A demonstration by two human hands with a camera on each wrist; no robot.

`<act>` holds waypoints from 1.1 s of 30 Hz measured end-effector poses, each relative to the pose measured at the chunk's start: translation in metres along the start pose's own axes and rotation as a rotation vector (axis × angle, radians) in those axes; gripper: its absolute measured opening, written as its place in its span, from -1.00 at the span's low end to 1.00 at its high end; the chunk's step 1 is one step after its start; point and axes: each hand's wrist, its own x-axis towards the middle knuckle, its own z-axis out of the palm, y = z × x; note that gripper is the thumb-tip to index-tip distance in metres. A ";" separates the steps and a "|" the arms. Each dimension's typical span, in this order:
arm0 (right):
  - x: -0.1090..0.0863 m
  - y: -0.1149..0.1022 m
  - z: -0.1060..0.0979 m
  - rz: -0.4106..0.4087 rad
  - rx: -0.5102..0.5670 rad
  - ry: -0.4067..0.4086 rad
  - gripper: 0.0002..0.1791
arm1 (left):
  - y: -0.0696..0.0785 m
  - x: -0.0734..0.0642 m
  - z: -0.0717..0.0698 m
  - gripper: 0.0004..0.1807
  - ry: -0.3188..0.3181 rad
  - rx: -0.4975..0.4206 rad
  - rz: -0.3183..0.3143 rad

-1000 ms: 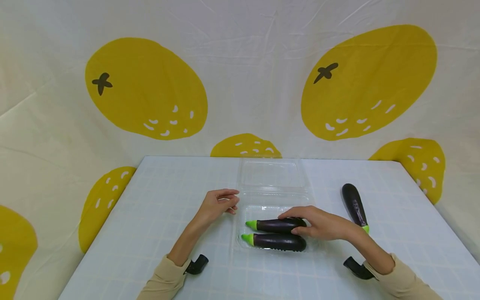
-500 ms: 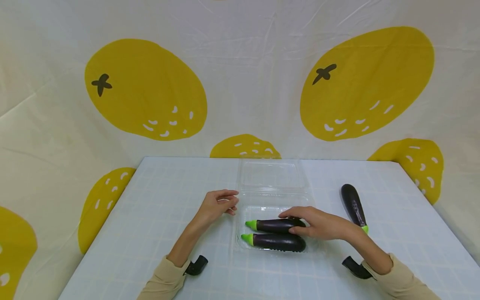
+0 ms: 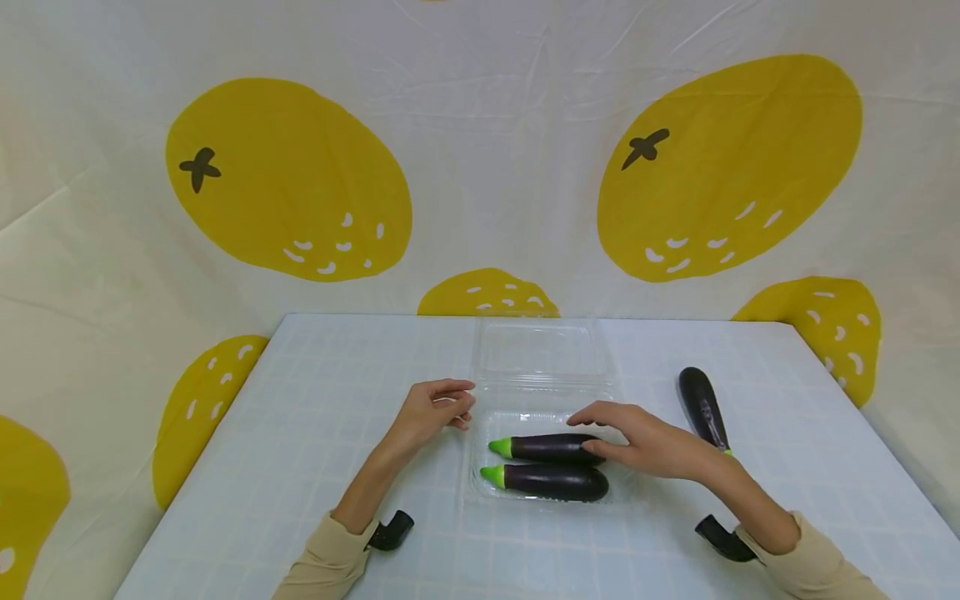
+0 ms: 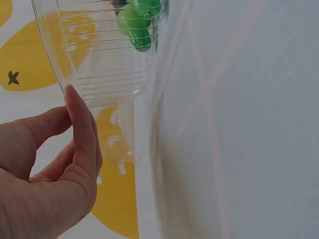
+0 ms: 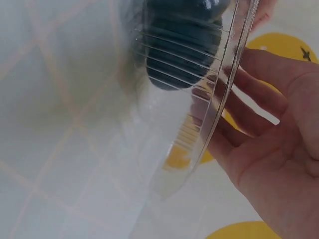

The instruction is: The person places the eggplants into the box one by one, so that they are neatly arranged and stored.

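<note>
At the near side of the pale table [image 3: 247, 533], two beige sleeves [image 3: 322, 558] lead in, a black device [image 3: 393, 530] showing at the left cuff and a similar dark piece [image 3: 723, 539] at the right. Beyond them sits a clear container [image 3: 517, 422], holding the near eggplant [image 3: 555, 482] and, just behind it, the middle eggplant [image 3: 553, 449], side by side, green caps toward the person's left. The right hand [image 3: 645, 439] arches over the dark end of the middle eggplant, thumb and index finger spread apart; whether they touch it, I cannot tell. The left hand [image 3: 431, 411] is at the container's left edge, fingers loosely bent; I cannot tell whether they touch the rim.

Only the left wrist view shows the green caps through the ribbed side wall, with a fingertip right by the rim. The right wrist view gives the opposite end: rounded dark ends behind clear ribs, fingers reaching past the rim.

Farther back, the head view alone takes in the whole lid [image 3: 540, 346], folded back flat, and a third eggplant [image 3: 701, 404] outside the container, its green tip partly behind the right forearm. Behind everything hangs a whitish cloth [image 3: 502, 167] printed with yellow fruit.
</note>
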 end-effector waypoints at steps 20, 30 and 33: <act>-0.022 0.016 -0.011 -0.015 -0.128 0.296 -0.66 | -0.001 0.000 -0.001 -0.59 0.002 0.001 -0.003; -0.037 0.029 -0.016 0.006 -0.217 0.399 -0.61 | -0.002 0.000 0.000 -0.58 -0.001 0.014 0.001; -0.041 0.032 -0.017 0.010 -0.217 0.420 -0.60 | -0.002 0.001 0.000 -0.58 -0.001 0.018 -0.001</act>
